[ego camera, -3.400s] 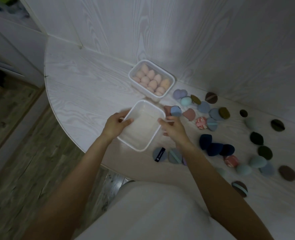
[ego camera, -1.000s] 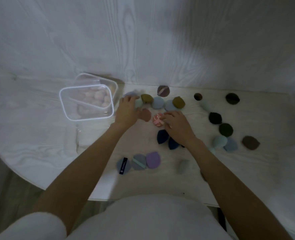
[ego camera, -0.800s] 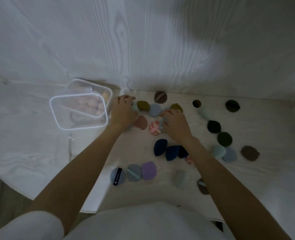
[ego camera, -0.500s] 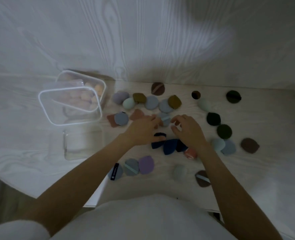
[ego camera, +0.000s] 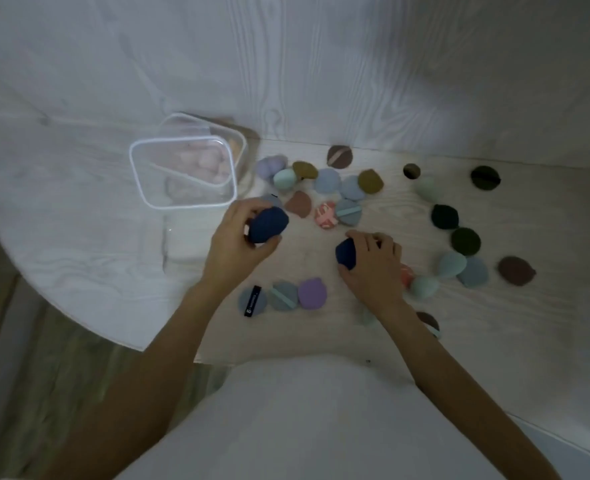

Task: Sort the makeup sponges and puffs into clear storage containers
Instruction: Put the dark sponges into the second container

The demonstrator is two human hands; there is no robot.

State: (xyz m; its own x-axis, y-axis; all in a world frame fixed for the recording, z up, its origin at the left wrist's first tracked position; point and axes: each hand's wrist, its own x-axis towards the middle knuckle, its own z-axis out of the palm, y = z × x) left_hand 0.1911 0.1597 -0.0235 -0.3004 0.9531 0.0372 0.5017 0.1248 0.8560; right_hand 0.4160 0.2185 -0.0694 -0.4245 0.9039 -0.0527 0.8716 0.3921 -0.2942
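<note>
Since half a second ago both hands have lifted navy puffs. At left, one clear container (ego camera: 182, 174) sits stacked over the box of pink sponges (ego camera: 232, 147). Left hand (ego camera: 238, 240) grips a navy puff (ego camera: 268, 224); right hand (ego camera: 373, 268) closes on another (ego camera: 346, 255). Most puffs, like the purple one (ego camera: 312, 293), lie unsorted on the table (ego camera: 529, 323).
</note>
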